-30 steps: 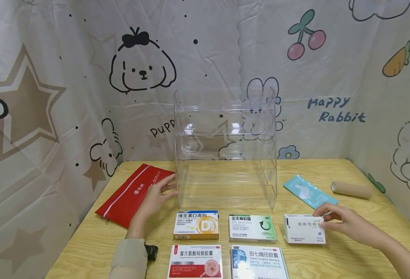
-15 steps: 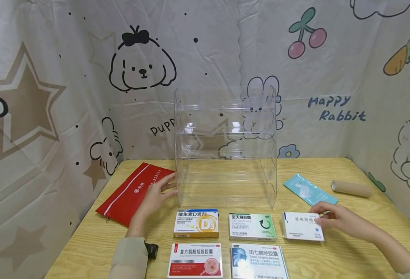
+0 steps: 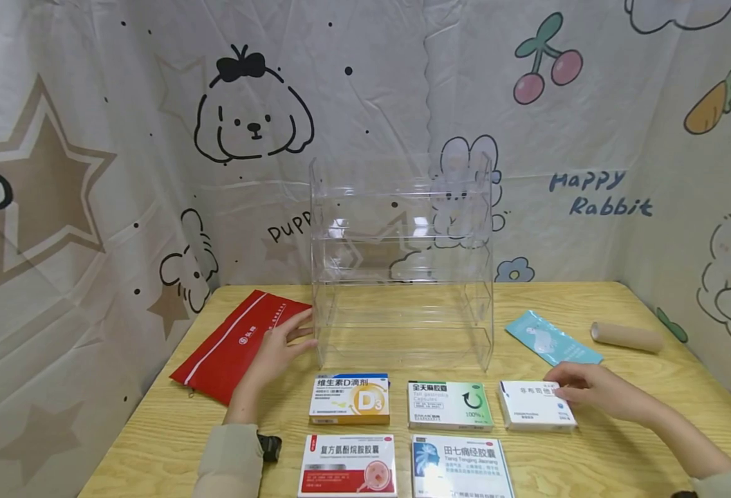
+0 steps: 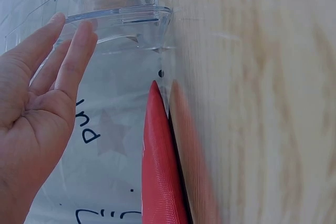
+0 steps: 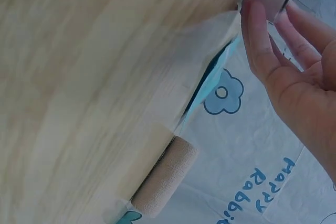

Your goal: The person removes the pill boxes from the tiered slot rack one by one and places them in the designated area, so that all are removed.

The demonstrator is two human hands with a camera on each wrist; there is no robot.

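Note:
On the wooden table stands a clear acrylic display rack point(image 3: 402, 339) with several tiers. My left hand point(image 3: 281, 349) has its fingertips at the rack's left side; the left wrist view shows those fingers point(image 4: 73, 64) nearly straight. With my right hand point(image 3: 608, 394) I pinch the right end of a white medicine box point(image 3: 536, 407), whose end also shows between thumb and fingers in the right wrist view. Left of it lie a green-and-white medicine box point(image 3: 449, 407) and an orange vitamin D box point(image 3: 349, 401). Nearer are a red-and-white box point(image 3: 348, 467) and a blue-and-white box point(image 3: 461, 469).
A red zip pouch point(image 3: 234, 353) lies left of the rack, partly behind my left arm. To the right are a turquoise packet point(image 3: 546, 337) and a tan roll point(image 3: 626, 337). Patterned curtain point(image 3: 365, 104) hangs behind and at both sides.
My right hand has shifted slightly left, and the white medicine box has moved left with it, closer to the green-and-white box. My left hand stays at the rack.

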